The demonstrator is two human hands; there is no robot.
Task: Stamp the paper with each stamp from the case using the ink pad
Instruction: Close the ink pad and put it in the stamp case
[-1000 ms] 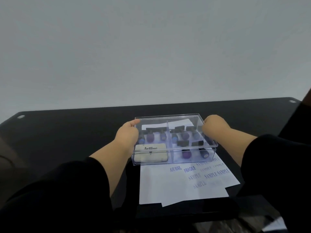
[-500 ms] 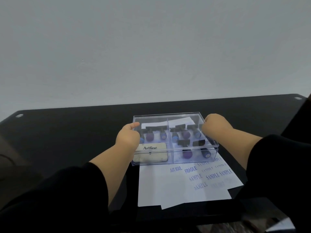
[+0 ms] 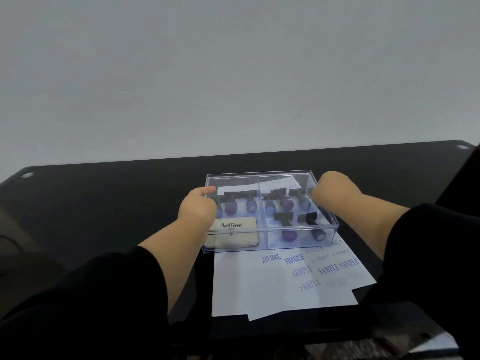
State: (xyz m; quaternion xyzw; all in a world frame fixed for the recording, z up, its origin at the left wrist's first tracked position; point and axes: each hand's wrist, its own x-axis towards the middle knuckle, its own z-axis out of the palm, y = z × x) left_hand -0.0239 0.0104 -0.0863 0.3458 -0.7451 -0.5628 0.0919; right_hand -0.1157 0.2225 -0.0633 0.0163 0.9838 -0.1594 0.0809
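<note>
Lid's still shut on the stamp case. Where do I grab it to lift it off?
Take the clear case lid by its two short ends, one of the hands from each side, as the left hand and right hand sit now. The lid looks wide, flat and smooth on top, so probably only the end edges give purchase. Lift straight up; the ink pad and stamps lie loose inside.

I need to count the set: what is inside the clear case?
Inside the clear case: an Artline ink pad front left and several dark-handled stamps. The left hand hides part of one, so no exact count.
</note>
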